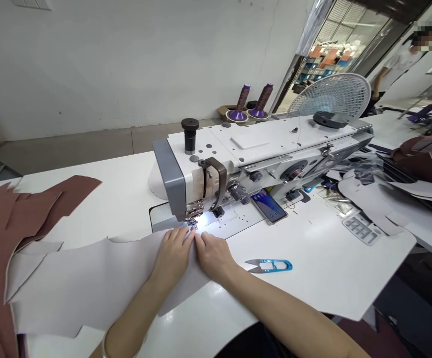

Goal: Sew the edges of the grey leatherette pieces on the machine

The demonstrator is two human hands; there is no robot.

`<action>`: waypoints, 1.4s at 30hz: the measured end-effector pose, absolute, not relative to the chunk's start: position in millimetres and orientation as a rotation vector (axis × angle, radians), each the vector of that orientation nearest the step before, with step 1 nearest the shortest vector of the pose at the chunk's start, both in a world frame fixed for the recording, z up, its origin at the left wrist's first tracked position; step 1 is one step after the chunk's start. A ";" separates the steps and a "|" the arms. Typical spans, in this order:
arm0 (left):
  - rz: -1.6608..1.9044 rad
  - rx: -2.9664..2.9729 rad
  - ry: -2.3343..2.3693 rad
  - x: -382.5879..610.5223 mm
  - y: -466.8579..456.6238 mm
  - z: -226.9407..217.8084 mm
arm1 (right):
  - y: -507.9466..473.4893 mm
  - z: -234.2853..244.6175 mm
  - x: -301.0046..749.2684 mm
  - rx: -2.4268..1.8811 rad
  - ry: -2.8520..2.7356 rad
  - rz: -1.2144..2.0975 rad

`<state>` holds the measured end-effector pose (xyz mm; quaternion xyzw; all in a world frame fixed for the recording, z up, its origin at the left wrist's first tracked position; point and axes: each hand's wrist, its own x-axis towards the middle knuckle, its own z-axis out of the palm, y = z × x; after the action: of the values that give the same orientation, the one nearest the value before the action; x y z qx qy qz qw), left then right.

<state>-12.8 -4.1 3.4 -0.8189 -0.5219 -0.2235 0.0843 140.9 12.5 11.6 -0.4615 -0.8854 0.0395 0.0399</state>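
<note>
A pale grey sheet of leather or synthetic material [89, 283] lies across the white sewing table, its edge running under the presser foot [193, 217] of an industrial sewing machine [260, 159]. My left hand [173, 253] and my right hand [214, 256] press on this sheet side by side, fingertips just before the lit needle area. Both hold the material down. Reddish-brown cut pieces [10, 233] lie under and beside the sheet at the left. Thread snips with a blue handle [268, 265] rest on the table beyond my right hand, not touching it.
A phone [268, 205] lies on the table behind the needle plate. Purple-based thread cones [251, 99] and a wire fan [329, 97] stand behind the machine. Pattern pieces and a brown stack [424, 159] are piled at the right. A person [398, 64] stands in the far background.
</note>
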 end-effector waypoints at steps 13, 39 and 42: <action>-0.599 -2.472 -1.644 -13.0 -4.5 5.8 | 12.0 25.8 137.0 -1.210 -2.919 -0.097; -0.621 -2.452 -1.619 -12.7 7.2 3.7 | 25.4 21.9 134.3 -1.196 -2.857 -0.084; -0.625 -2.459 -1.601 -11.8 7.4 5.6 | 27.4 19.5 134.5 -1.188 -2.848 -0.097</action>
<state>-11.8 7.4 5.6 -0.8176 -0.5323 -0.2078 0.0706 134.5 27.4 19.5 -0.3847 -0.9221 -0.0314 0.0271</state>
